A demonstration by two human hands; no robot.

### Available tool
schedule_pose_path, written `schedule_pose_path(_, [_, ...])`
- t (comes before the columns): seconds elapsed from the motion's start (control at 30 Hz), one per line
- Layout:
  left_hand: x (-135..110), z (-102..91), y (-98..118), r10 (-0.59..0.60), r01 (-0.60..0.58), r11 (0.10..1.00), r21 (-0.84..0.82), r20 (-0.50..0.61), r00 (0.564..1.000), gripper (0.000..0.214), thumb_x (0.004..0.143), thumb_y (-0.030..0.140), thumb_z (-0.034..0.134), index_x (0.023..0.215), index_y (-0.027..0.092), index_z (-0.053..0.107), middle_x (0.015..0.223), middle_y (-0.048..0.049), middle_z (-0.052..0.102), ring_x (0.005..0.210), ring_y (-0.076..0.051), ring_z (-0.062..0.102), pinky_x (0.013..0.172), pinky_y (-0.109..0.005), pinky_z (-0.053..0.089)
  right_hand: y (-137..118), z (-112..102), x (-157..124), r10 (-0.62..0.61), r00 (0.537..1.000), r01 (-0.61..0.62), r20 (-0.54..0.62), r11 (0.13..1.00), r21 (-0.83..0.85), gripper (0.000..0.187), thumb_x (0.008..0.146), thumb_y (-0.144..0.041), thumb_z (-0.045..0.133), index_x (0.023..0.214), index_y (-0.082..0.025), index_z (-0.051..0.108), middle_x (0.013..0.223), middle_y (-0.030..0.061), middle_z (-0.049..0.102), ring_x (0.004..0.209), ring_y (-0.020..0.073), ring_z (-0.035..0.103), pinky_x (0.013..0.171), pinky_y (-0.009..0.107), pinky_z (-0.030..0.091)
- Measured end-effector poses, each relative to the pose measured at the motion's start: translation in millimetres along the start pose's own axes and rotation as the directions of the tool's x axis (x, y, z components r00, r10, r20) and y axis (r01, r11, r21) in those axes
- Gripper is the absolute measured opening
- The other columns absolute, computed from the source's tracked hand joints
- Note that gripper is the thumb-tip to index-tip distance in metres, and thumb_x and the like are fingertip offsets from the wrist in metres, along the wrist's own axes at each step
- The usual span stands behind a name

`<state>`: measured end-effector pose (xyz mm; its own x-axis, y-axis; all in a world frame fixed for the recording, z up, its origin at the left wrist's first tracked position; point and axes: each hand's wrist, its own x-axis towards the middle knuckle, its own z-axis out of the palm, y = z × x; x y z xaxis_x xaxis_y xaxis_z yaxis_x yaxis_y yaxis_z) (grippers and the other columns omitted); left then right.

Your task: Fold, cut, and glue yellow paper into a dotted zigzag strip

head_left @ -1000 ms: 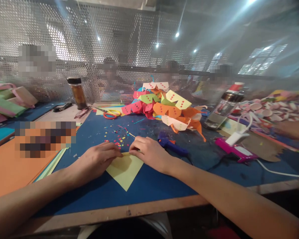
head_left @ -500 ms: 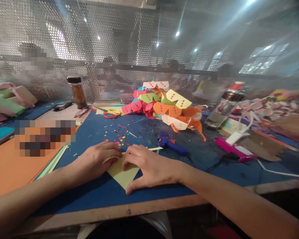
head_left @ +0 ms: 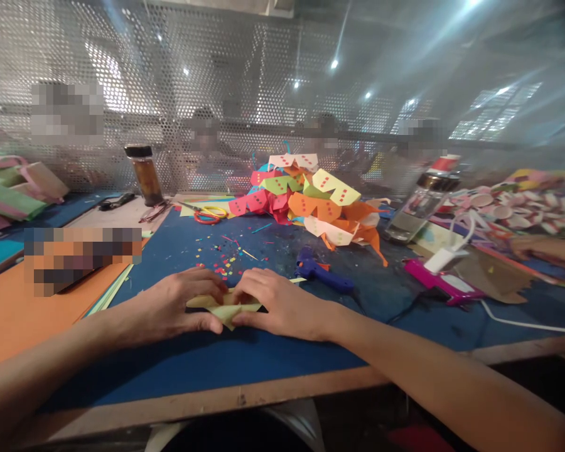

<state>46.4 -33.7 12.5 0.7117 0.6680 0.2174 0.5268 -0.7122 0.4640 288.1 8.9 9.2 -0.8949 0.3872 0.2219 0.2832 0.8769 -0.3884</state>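
A pale yellow paper point(head_left: 226, 309) lies folded on the blue mat point(head_left: 273, 358) near the table's front edge. My left hand point(head_left: 176, 306) pinches its left side between thumb and fingers. My right hand point(head_left: 277, 303) grips the right side, fingers curled over the fold. The two hands meet at the middle of the paper, which shows only as a narrow strip and a small point between them.
A heap of folded coloured paper shapes point(head_left: 315, 198) sits beyond, with a blue glue gun point(head_left: 317, 271), scissors point(head_left: 206, 214), a brown jar point(head_left: 144, 174) and paper scraps point(head_left: 221, 254). Orange sheets point(head_left: 14, 314) lie left; a pink device point(head_left: 440, 282) with white cord lies right. A perforated metal screen point(head_left: 245, 94) stands behind.
The lower point of the yellow paper has been folded up, so the big triangle is now a narrow strip. Both hands have closed in on it from each side.
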Motion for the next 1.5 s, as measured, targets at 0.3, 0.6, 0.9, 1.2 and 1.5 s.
schedule_pose_path(0.3, [0.3,5.9,-4.7,-0.012,0.017,0.998,0.065,-0.090,0.996,0.023,0.099,0.025,0.048,0.090,0.019,0.068,0.108,-0.0067,0.070,0.100,-0.019,0.066,0.086,-0.031,0.053,-3.9,-11.9,0.1,-0.009,1.000,0.008,0.015,0.998,0.061,0.038,0.083,-0.052,0.070,0.100,-0.019,0.059,0.095,0.0015,0.060,0.085,0.0155,0.054,0.077,0.026,0.043])
schedule_pose_path(0.6, [1.0,4.6,-2.7,-0.032,0.042,0.996,0.085,-0.112,0.993,0.027,0.100,0.028,0.046,0.096,0.021,0.072,0.107,-0.0044,0.073,0.101,-0.017,0.067,0.087,-0.029,0.053,7.2,1.1,0.9,0.063,0.995,-0.059,-0.073,0.996,0.061,0.028,0.101,-0.034,0.049,0.079,-0.019,0.057,0.077,-0.0005,0.058,0.072,0.0128,0.053,0.069,0.026,0.037])
schedule_pose_path(0.9, [-7.2,15.4,1.6,-0.144,0.175,0.967,0.186,-0.167,0.975,0.016,0.097,0.031,0.051,0.108,0.022,0.058,0.103,-0.0044,0.071,0.091,-0.020,0.069,0.079,-0.033,0.054,7.5,3.4,1.5,0.111,0.984,-0.120,-0.139,0.991,-0.055,0.035,0.094,-0.051,0.057,0.083,-0.018,0.060,0.082,-0.0005,0.065,0.079,0.0148,0.058,0.077,0.031,0.032])
schedule_pose_path(1.2, [-11.3,23.2,5.6,0.127,-0.073,0.913,0.401,-0.111,0.986,0.027,0.101,0.021,0.043,0.126,0.022,0.054,0.113,-0.0070,0.071,0.097,-0.021,0.068,0.082,-0.034,0.056,8.6,6.1,2.6,0.142,0.984,-0.150,-0.105,0.986,-0.068,0.036,0.097,-0.050,0.052,0.082,-0.018,0.060,0.084,0.0008,0.066,0.081,0.0154,0.060,0.078,0.032,0.033])
schedule_pose_path(1.5, [-11.4,25.1,8.2,0.164,-0.095,0.912,0.398,-0.143,0.976,0.026,0.101,0.023,0.045,0.119,0.024,0.064,0.106,-0.0066,0.072,0.092,-0.018,0.067,0.081,-0.032,0.057,3.0,-2.6,-2.4,0.019,0.998,-0.023,-0.067,0.997,-0.072,0.023,0.094,-0.042,0.061,0.096,-0.019,0.062,0.093,0.0019,0.067,0.090,0.0158,0.060,0.087,0.031,0.036])
